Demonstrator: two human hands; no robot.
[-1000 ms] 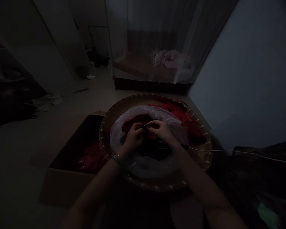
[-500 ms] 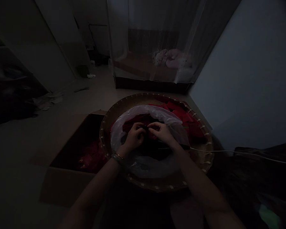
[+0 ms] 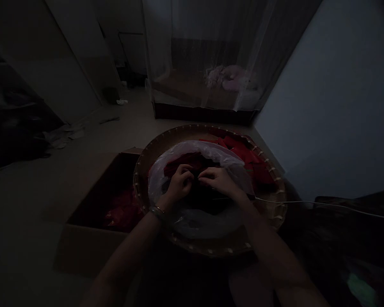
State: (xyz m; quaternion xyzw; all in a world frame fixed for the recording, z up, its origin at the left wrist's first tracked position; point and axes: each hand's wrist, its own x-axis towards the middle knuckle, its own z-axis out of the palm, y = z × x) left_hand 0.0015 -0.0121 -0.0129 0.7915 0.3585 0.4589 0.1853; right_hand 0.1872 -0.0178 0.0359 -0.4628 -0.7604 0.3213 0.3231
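In dim light, my left hand (image 3: 180, 183) and my right hand (image 3: 220, 180) meet over a clear plastic bag (image 3: 160, 177) spread open in a round woven bamboo tray (image 3: 169, 137). Both hands are closed in a pinch, fingertips almost touching. Whatever lies between them is too dark and small to make out. Dark red cloth-like material (image 3: 185, 162) shows inside the bag beyond my fingers, with a black mass below them. More bright red pieces (image 3: 240, 149) lie at the tray's far right. A bracelet (image 3: 158, 211) circles my left wrist.
Left of the tray stands an open cardboard box (image 3: 92, 234) holding red plastic-looking packets (image 3: 121, 211). A white cable (image 3: 307, 203) runs from the tray to the right. Beyond are a netted bed (image 3: 205, 111) and a pale wall (image 3: 326, 94). Papers (image 3: 64, 135) lie on the floor.
My right fingers have drawn closer together and dipped slightly. The left hand has shifted only a little, and the tray, bag and box stay in place.
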